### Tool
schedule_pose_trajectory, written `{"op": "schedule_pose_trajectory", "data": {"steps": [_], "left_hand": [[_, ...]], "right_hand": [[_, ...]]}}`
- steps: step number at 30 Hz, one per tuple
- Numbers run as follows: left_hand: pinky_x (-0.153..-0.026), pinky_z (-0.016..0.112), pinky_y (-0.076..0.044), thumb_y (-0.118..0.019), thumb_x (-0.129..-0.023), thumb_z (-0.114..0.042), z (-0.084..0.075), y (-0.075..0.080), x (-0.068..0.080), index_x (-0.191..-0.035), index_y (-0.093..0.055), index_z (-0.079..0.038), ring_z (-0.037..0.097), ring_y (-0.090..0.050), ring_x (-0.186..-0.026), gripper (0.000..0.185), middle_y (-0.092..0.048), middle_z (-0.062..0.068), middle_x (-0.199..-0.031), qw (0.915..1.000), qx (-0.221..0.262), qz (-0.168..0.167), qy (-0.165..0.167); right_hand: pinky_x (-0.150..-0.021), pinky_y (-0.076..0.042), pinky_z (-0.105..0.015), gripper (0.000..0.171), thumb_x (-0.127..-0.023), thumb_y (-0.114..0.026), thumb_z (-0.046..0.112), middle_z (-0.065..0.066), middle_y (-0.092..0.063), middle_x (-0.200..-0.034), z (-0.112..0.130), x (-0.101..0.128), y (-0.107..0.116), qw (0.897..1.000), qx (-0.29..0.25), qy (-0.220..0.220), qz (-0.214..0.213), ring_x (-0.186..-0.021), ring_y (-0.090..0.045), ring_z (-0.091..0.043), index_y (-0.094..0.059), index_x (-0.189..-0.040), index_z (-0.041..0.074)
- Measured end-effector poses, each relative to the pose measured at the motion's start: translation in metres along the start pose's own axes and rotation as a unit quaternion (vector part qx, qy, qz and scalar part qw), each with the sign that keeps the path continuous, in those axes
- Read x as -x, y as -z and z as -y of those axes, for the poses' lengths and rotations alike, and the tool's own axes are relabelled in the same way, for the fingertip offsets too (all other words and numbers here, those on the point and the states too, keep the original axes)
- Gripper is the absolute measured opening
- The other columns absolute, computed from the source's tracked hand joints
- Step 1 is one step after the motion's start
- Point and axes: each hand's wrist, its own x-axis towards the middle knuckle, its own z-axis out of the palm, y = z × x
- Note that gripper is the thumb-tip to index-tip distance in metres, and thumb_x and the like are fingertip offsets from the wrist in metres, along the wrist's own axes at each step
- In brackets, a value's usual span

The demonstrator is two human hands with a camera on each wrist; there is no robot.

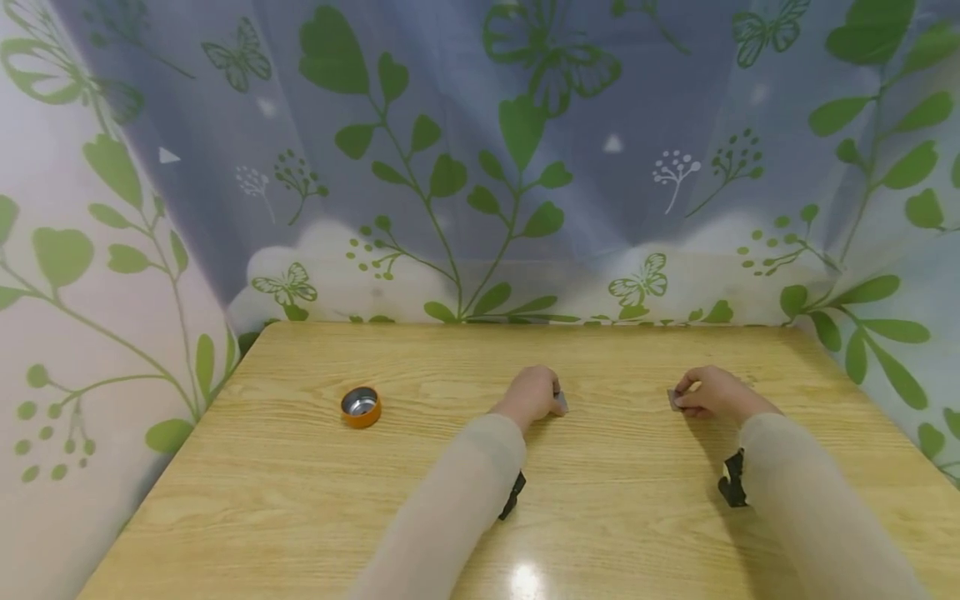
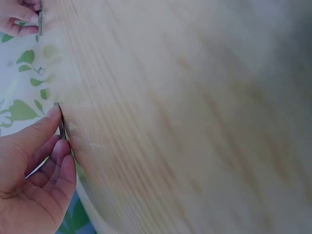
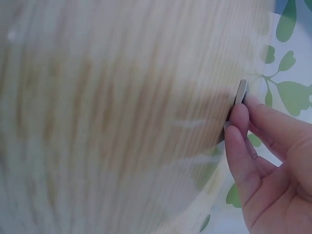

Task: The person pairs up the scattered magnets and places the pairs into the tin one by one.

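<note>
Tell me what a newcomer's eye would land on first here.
Probably the backdrop of green leaves and butterflies behind the wooden table. Next, perhaps, the orange bowl with its metallic inside, on the table's left side. Then the person's left grip, pinching a flat grey piece, and, farther right, the right grip, pinching a second grey piece.

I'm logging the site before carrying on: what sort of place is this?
Probably a curtained-off recording booth: leaf-and-butterfly curtains stand behind and on both sides of a wood-grain table, and a black device sits at the right wrist.
</note>
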Motion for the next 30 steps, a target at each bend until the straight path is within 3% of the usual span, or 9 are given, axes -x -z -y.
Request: {"op": "schedule_pose_trajectory", "data": {"steps": [19,30], "left_hand": [[-0.076,0.024,-0.047,-0.078,-0.077,-0.019,-0.013,-0.014,-0.003,-0.100,-0.068,-0.007,0.015,-0.056,-0.086,0.028,-0.064,0.002,-0.096,0.9982,0.059,0.000,-0.012],[-0.076,0.026,-0.047,-0.079,-0.076,-0.023,-0.023,-0.016,0.001,-0.103,-0.069,-0.012,0.014,-0.057,-0.085,0.031,-0.065,-0.002,-0.098,0.9962,0.085,0.000,0.017]], "right_hand": [[-0.067,-0.053,-0.032,0.023,-0.089,-0.060,0.001,-0.019,-0.062,-0.091,0.006,-0.002,-0.010,0.999,-0.034,0.010,0.007,-0.075,-0.061,-0.015,-0.053,-0.103,-0.015],[-0.065,-0.053,-0.028,0.019,-0.085,-0.065,0.003,-0.010,-0.063,-0.082,0.015,-0.003,-0.015,0.999,-0.045,0.013,0.010,-0.069,-0.059,-0.010,-0.060,-0.093,-0.014]]}}
